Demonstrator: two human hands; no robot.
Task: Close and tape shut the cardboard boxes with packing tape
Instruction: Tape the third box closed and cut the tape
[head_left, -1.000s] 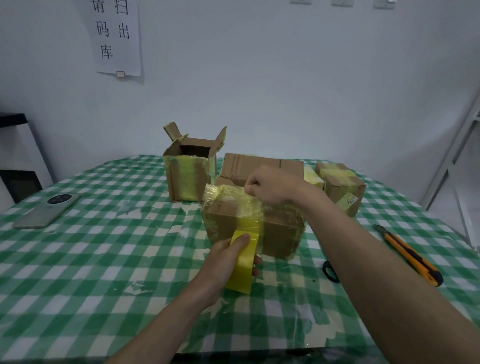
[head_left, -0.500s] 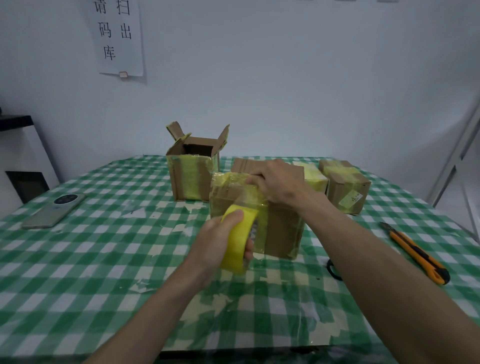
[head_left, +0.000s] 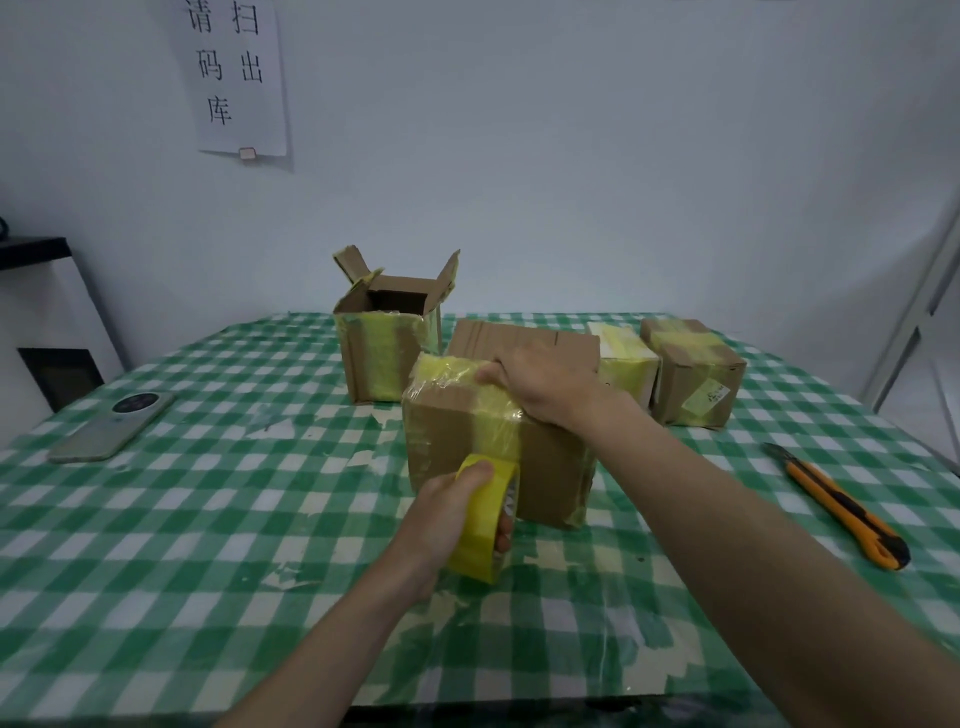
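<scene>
At the left of the frame a phone (head_left: 111, 427) lies flat on the green-checked worktop (head_left: 208, 519), well apart from the work. Right of it, toward the upper centre, an open box (head_left: 387, 353) stands upright with its flaps raised; judged from this, it is not yet closed or taped. At centre frame the box in hand (head_left: 498, 447) rests on the worktop with its flaps down, and a yellow tape strip (head_left: 496, 421) runs over its top edge and down its near face. The left hand (head_left: 449, 512), in the lower centre, grips the tape roll (head_left: 485, 519) with thumb over the outer rim and fingers curled through the core; the roll sits just beside the lower part of the box's near face, joined to the strip. The right hand (head_left: 540, 384) lies on top of the box, fingers curled over the top edge and pressing the tape down. The step in hand appears to be laying a strip down the near face. The next move calls for drawing the roll lower under tension, then cutting the tape. Behind, at right of centre, stand further taped boxes (head_left: 693, 371). At the far right a utility knife (head_left: 841, 506) lies on the worktop, within reach for the cut.
</scene>
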